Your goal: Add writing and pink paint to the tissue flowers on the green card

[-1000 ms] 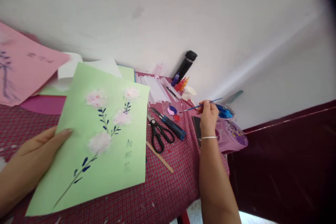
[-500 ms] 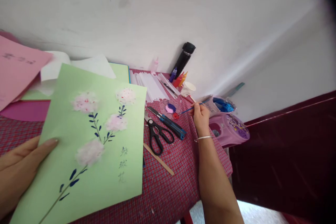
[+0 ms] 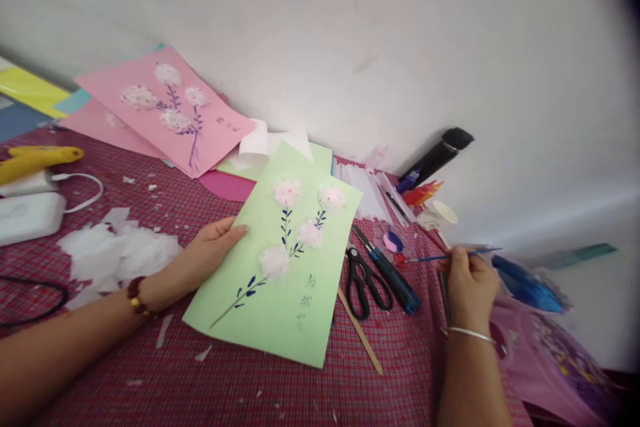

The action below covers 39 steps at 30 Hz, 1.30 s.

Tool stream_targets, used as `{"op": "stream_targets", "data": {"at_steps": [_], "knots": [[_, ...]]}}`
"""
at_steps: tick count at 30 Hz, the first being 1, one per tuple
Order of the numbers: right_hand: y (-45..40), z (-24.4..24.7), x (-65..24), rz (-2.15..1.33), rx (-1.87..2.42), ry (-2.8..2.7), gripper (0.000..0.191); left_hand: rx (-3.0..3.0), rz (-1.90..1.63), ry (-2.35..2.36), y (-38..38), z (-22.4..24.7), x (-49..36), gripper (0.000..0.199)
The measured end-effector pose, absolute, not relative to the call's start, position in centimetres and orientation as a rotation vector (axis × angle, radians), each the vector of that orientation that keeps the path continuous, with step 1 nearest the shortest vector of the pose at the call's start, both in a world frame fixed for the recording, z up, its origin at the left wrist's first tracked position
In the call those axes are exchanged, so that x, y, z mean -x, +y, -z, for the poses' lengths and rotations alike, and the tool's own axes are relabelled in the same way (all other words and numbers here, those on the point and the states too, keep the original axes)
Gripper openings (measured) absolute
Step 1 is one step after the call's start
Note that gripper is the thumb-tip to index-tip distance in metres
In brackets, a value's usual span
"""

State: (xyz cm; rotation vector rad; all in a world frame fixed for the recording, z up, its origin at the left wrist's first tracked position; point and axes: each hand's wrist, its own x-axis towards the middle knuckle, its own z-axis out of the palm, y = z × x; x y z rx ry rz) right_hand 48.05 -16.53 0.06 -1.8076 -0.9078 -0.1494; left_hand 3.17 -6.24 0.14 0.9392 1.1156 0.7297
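Note:
My left hand [image 3: 213,250] grips the left edge of a light green sheet of paper [image 3: 310,307], thumb on top and fingers underneath. Puffy pale pink and white blossoms [image 3: 275,261], dark blue leaves and a thin stem cover the sheet, with written characters at its right side. In my right hand [image 3: 471,280] is a thin blue paintbrush [image 3: 435,257], pinched between thumb and fingers. Its tip reaches the red paint of a small clear palette [image 3: 391,240], which also holds pink and dark blue paint.
Black-handled scissors [image 3: 365,283], a blue utility knife [image 3: 393,273] and a wooden stick [image 3: 361,333] lie right of the sheet. Pink flower sheets [image 3: 215,97] lean at the back. White paper scraps [image 3: 120,250] are heaped at left. A black bottle [image 3: 440,153] stands by the wall.
The view has swung left, bringing the pink sheets, paper scraps and yellow tool into sight. My left hand still holds the green sheet; the brush stays at the red paint.

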Motion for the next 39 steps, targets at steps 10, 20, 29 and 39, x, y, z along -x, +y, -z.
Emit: {"op": "stream_targets", "data": {"at_steps": [10, 20, 29, 39], "knots": [[-14.0, -5.5, -36.2, -0.631, 1.108, -0.723, 0.029, -1.013, -0.804, 1.078, -5.9, 1.3, -2.7, 0.037], [-12.4, -3.8, -31.0, -0.798, 1.104, -0.761, 0.024, -1.046, -0.826, 1.054, -6.6, -0.2, -3.3, 0.032], [-13.1, -2.5, -28.7, -0.450, 1.251, -0.933, 0.026, -1.110, -0.869, 1.049, -7.0, 0.3, -3.3, 0.035], [-13.2, -2.6, -26.9, -0.294, 1.360, -1.154, 0.030, -1.119, -0.873, 0.995, -7.1, 0.7, -3.2, 0.033]]}}
